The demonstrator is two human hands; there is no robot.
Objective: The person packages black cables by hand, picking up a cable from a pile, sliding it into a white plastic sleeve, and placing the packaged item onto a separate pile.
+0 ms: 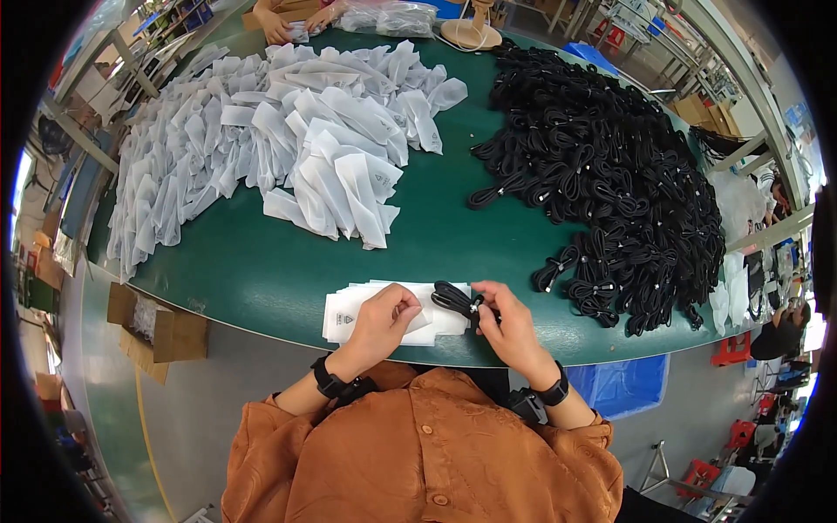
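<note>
A flat stack of white translucent bags (349, 305) with small dark print lies at the table's near edge. Over it, my left hand (379, 321) is closed, thumb and fingers pinching the edge of the top bag. My right hand (508, 327) grips a coiled black cable (453, 298) by its tied end. The coil points left, over the right part of the stack, close to the bag's edge. Whether the coil's tip touches the bag is hard to tell.
A big heap of filled white bags (340, 131) covers the table's (445, 209) left and middle. Black coiled cables (610, 166) are piled at the right. Another person's hands (277, 30) work at the far edge. A cardboard box (157, 327) and a blue bin (621, 385) stand below the table.
</note>
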